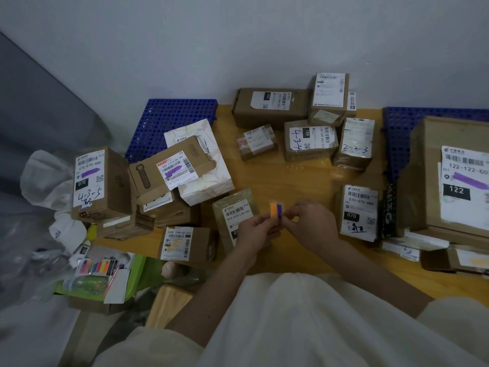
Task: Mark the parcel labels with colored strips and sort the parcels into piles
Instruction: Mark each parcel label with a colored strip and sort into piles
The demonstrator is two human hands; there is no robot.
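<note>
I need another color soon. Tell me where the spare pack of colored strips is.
In the head view, the spare pack of colored strips lies low on the left, off the table, below the 070 parcel.

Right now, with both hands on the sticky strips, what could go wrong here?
1. The left hand and right hand pinch one small strip pad; peeling may lift orange and purple strips together.
2. The left hand hides part of the label on the parcel beneath, so the strip might land crooked.
3. The tilted box atop the left pile may slide off.
</note>
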